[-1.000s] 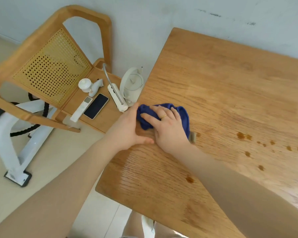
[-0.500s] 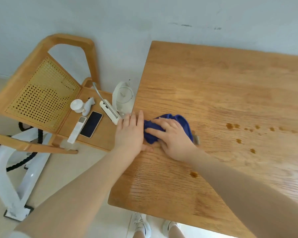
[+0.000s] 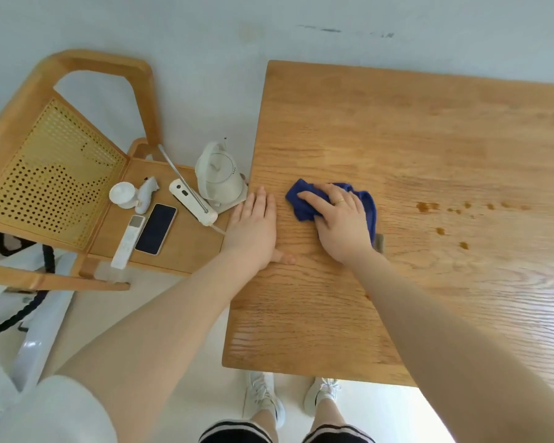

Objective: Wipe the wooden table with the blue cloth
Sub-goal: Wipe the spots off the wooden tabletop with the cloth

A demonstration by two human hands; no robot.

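The wooden table (image 3: 397, 139) fills the right of the head view. A crumpled blue cloth (image 3: 298, 199) lies on it near the left edge. My right hand (image 3: 339, 222) presses flat on top of the cloth, fingers spread over it, a ring on one finger. My left hand (image 3: 253, 225) rests palm down on the table's left edge, fingers apart, holding nothing, a short gap left of the cloth. Several brown spill spots (image 3: 429, 206) dot the wood to the right of the cloth.
A wooden chair (image 3: 61, 174) with a cane back stands left of the table; its seat holds a white kettle (image 3: 219, 175), a power strip (image 3: 192, 201), a phone (image 3: 155, 228), a remote (image 3: 128, 241) and small white items. A wall is behind. My feet (image 3: 263, 398) stand below the table's near edge.
My right hand has slid the cloth a little to the right, away from my left hand, which now lies apart from it at the table edge. The view has shifted.
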